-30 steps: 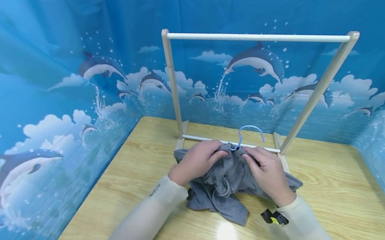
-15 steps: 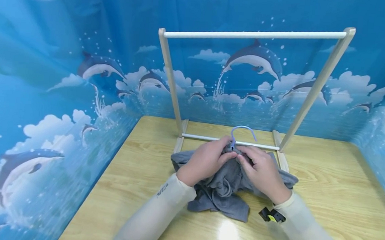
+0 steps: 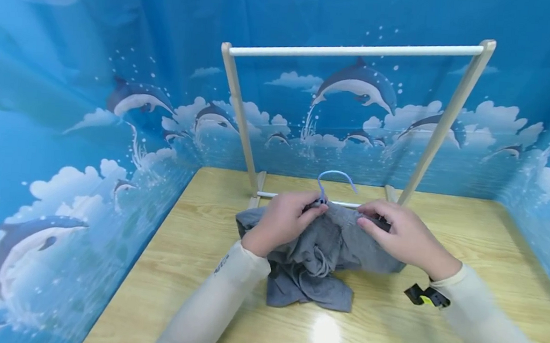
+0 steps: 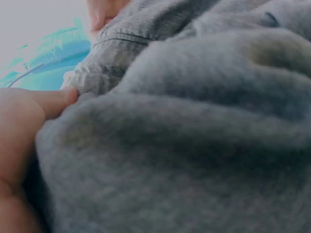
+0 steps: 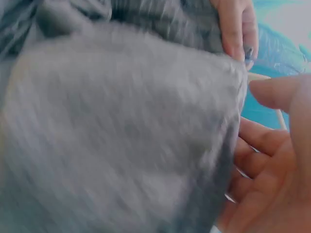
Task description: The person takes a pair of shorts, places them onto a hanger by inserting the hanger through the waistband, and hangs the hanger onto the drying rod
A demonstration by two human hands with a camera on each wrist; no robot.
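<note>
A pair of grey drawstring pants [image 3: 342, 241] lies bunched in front of the rack, waistband upward. The pale purple hook of a clothes hanger [image 3: 335, 172] rises from the waistband; the rest of the hanger is hidden by cloth and hand. My left hand [image 3: 283, 218] pinches the waistband right beside the base of the hook. Farther right, my right hand [image 3: 401, 232] is at the waistband edge. In the right wrist view, its thumb [image 5: 274, 92] stands apart from its fingers, which lie behind the cloth [image 5: 121, 121]. Cloth fills most of the left wrist view.
Behind the pants stands a wooden clothes rack [image 3: 435, 135] with a white top rod [image 3: 357, 51] and a low white rod. The wooden table [image 3: 184, 272] meets a blue dolphin-print backdrop [image 3: 280, 102] at the back and sides. A black strap hangs below the right wrist.
My hands first met near the hook; the right hand has since moved right along the waistband, away from the left. The hook has shifted left with the left hand.
</note>
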